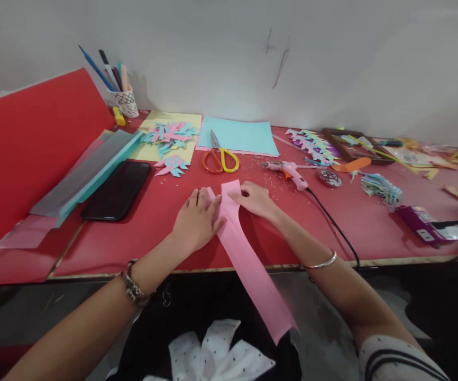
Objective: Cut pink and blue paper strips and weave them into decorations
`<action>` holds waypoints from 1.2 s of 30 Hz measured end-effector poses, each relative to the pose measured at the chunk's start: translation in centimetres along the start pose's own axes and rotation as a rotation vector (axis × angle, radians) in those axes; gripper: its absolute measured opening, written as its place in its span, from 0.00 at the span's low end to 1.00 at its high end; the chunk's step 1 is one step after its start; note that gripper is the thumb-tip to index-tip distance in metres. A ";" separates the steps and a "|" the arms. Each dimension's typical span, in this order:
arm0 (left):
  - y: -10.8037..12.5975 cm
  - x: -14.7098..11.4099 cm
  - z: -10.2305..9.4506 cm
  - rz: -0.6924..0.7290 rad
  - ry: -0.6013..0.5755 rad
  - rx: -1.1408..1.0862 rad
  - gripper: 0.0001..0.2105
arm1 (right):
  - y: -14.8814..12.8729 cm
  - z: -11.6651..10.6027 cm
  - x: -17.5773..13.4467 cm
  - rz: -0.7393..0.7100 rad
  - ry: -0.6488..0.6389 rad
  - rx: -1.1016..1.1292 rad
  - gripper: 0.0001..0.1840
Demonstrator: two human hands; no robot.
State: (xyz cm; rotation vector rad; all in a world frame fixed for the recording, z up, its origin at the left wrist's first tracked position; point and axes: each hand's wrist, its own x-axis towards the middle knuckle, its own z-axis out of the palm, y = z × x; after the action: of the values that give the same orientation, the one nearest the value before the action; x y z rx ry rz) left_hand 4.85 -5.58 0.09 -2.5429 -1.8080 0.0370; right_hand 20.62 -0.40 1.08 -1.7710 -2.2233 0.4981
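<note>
A long pink paper strip (248, 254) runs from the red tabletop over its front edge and hangs towards my lap. Its far end is folded or doubled, with two ends side by side. My left hand (199, 219) lies spread on the left part of the paper, fingers pressing it down. My right hand (255, 200) pinches the right edge near the far end, thumb on top. Just beyond the hands lie scissors (221, 156) with one red and one yellow handle, blades pointing at the wall.
Left are a black phone (118, 190), stacked paper strips (90, 169) and a red board (34, 143). Cut paper pieces (169, 135) and blue sheets (239, 136) lie behind. Right are a pink glue gun (288, 172) with its cord and a purple power strip (423, 225).
</note>
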 end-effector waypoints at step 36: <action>1.1 -1.8 0.7 0.066 0.139 -0.061 0.23 | 0.4 -0.3 -1.1 0.009 -0.001 0.077 0.19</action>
State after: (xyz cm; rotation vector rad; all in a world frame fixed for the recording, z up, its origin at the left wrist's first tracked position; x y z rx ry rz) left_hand 5.29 -7.69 -0.62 -2.5739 -1.7006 -0.1917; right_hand 21.37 -1.36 1.18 -1.7430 -2.1669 0.5785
